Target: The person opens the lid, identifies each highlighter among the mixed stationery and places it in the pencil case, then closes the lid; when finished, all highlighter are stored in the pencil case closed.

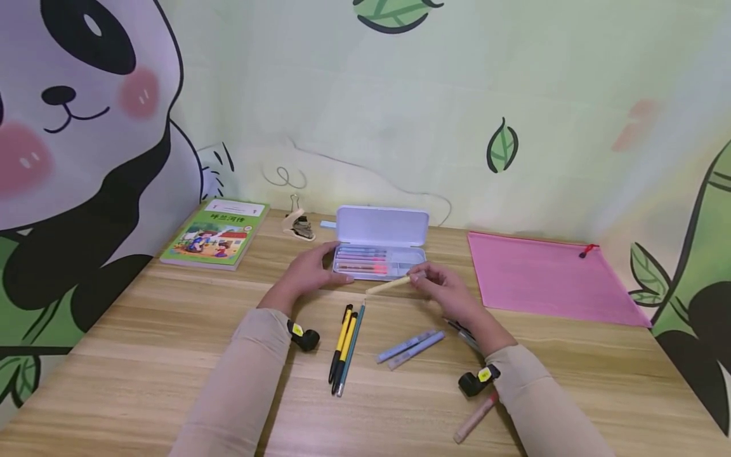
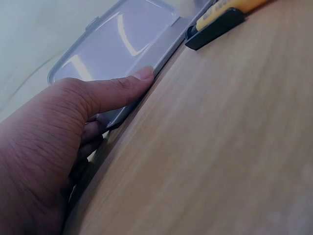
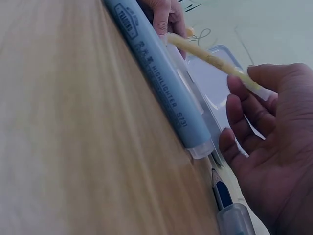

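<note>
An open white pen case (image 1: pixel 381 226) lies at the back of the table with its lid up, several highlighters (image 1: pixel 361 255) in its left part. My left hand (image 1: pixel 308 271) holds the case's left end; the left wrist view shows its thumb (image 2: pixel 122 90) along the front edge, the other fingers partly hidden at the side. Between thumb and fingers, my right hand (image 1: pixel 448 292) pinches a pale yellow highlighter (image 1: pixel 389 285) by one end. It is tilted just above the table, in front of the case's right half.
Two yellow-and-black pens (image 1: pixel 342 346) and a teal pencil (image 1: pixel 352 346) lie centrally. Two bluish highlighters (image 1: pixel 408 349) are to their right, a pinkish one (image 1: pixel 476 419) by the right forearm. A green book (image 1: pixel 214 235), a stapler (image 1: pixel 299 225) and a pink pouch (image 1: pixel 548 279) lie further back.
</note>
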`<state>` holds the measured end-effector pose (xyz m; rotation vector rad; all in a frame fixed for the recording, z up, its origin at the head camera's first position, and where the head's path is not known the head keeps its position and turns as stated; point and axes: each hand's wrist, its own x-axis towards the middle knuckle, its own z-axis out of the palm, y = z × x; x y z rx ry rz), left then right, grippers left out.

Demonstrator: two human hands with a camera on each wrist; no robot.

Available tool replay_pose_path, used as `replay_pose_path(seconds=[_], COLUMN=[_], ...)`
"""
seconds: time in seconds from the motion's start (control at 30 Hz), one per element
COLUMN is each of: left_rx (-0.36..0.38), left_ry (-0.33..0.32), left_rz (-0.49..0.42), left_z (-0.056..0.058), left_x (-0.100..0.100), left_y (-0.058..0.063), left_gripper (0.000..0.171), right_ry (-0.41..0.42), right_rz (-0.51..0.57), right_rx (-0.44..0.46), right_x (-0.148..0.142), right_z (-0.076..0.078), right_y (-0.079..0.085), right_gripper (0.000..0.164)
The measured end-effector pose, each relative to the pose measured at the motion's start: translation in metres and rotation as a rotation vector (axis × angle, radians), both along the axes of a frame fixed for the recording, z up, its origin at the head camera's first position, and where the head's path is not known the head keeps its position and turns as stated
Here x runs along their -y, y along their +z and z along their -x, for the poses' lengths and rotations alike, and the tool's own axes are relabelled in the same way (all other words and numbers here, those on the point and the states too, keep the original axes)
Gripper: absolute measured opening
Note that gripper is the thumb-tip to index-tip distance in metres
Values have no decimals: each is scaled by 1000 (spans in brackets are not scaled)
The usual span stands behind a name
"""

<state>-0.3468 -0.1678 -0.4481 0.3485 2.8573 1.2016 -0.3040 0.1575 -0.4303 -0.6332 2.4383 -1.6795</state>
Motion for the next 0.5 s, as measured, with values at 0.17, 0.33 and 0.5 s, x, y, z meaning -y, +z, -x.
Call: replay_pose_path(seconds=[0.17,0.33,0.5], left_rx=[-13,-7,-8], left_ry=[3,-3,7], left_rz=[-5,-9,4], left_z=[3,4,2], left_x=[2,1,0], left_y=[-1,-3,-1], left_gripper=[101,105,105], right_ry=[-14,-66,-148], right_rz=[88,73,-45], right_rx=[1,-13,-66], right_x=[1,8,28], right_z=[1,-2,-3], right_y=[4,15,34], right_gripper=[28,29,32])
